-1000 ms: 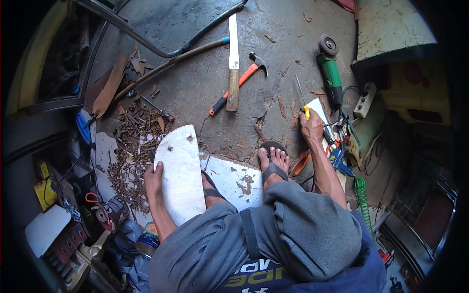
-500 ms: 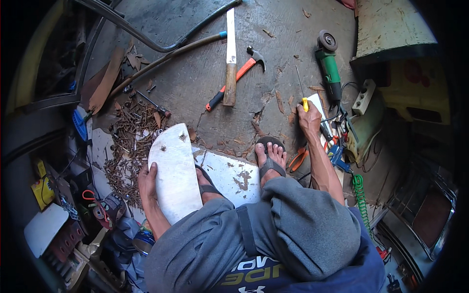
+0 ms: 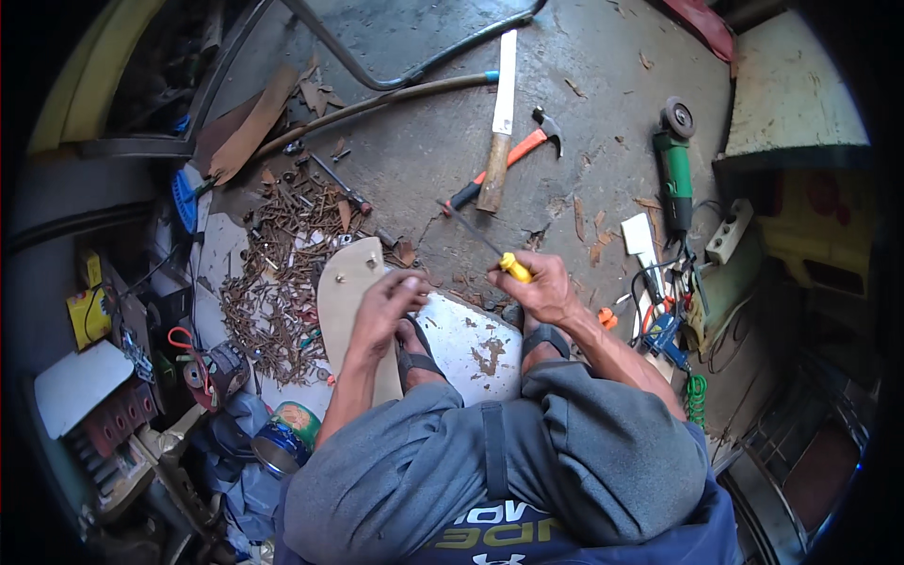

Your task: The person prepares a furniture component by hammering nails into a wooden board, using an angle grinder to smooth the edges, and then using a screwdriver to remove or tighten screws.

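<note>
My right hand is closed around the yellow handle of a screwdriver. Its thin shaft points up and left, toward the hammer. My left hand hovers over or rests on a beige board with a rounded end; whether they touch is unclear. Its fingers are curled to a pinch, and anything between them is too small to make out. Two small metal fasteners show near the board's rounded end. The board's lower part lies beside my left foot, partly behind my forearm.
A pile of rusty screws spreads left of the board. Ahead lie a wood-handled machete, a claw hammer and a long pole. To the right are a green angle grinder, a power strip and a blue tool.
My right hand has brought the screwdriver leftward from beside the tools to the middle. My left hand has left the board's edge and curled its fingers. The board's visible face went from white to beige.
</note>
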The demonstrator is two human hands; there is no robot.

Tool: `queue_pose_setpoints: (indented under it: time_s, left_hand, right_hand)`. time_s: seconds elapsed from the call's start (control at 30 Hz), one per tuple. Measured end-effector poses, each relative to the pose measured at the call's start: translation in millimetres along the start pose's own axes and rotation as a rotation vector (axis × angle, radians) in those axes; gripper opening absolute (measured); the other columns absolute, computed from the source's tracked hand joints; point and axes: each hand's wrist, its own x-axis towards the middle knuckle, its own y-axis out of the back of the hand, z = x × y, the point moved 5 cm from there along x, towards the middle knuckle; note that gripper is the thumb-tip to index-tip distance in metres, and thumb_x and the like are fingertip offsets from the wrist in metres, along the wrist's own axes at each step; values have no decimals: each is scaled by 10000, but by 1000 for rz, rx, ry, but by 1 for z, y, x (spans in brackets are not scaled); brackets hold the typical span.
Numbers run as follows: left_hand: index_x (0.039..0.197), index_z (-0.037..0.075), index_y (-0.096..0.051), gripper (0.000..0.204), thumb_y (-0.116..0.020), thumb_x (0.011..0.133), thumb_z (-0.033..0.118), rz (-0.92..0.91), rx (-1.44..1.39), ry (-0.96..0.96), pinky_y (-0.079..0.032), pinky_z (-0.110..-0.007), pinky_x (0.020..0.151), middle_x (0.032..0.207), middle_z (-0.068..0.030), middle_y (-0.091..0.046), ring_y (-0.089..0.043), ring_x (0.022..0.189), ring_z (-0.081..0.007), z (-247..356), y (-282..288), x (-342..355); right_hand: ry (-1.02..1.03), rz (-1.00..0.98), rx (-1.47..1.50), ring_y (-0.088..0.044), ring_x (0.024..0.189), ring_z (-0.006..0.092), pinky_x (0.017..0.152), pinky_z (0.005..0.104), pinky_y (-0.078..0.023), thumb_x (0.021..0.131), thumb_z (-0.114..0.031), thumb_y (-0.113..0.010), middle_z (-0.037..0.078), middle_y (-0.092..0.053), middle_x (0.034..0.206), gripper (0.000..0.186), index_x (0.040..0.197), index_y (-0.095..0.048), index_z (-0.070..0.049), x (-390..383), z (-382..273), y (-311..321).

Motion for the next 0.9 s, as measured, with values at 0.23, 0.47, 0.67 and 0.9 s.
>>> queue_pose_setpoints:
  time_s: [0.23, 0.47, 0.67, 0.9]
  left_hand:
    - [1191, 19, -617, 272, -693, 990, 186, -333, -580, 83, -559, -358, 928, 1059, -94, -697, -683, 977, -201, -10, -46, 9]
    - [1130, 59, -623, 164, -672, 993, 134, -118, -874, 11, -575, -453, 982, 1149, -155, -710, -701, 1099, -290, -28, -11, 20]
    - [1169, 58, -640, 179, -641, 1013, 145, -33, -951, -129, -560, -481, 1002, 1188, -146, -707, -692, 1123, -299, -15, 25, 21]
    - [1244, 29, -624, 257, -629, 1023, 161, -13, -927, -156, -567, -440, 987, 1220, -130, -697, -695, 1111, -279, -17, 26, 16]
  right_hand:
    - [145, -89, -99, -642, 660, 311, 614, 408, -490, 892, -233, -775, 169, -628, 750, 251, 899, -674, -3, 9, -38, -37]
    - [333, -72, -239, -702, 894, 369, 809, 409, -558, 927, -191, -724, 201, -698, 987, 443, 1326, -621, -29, -13, -51, -37]
    - [342, -149, -357, -689, 801, 335, 738, 401, -549, 931, -157, -711, 184, -677, 888, 419, 1327, -643, -40, -19, -47, -41]
    - [318, -186, -414, -677, 759, 336, 709, 410, -541, 932, -153, -701, 169, -661, 846, 405, 1325, -660, -66, -14, -49, -44]
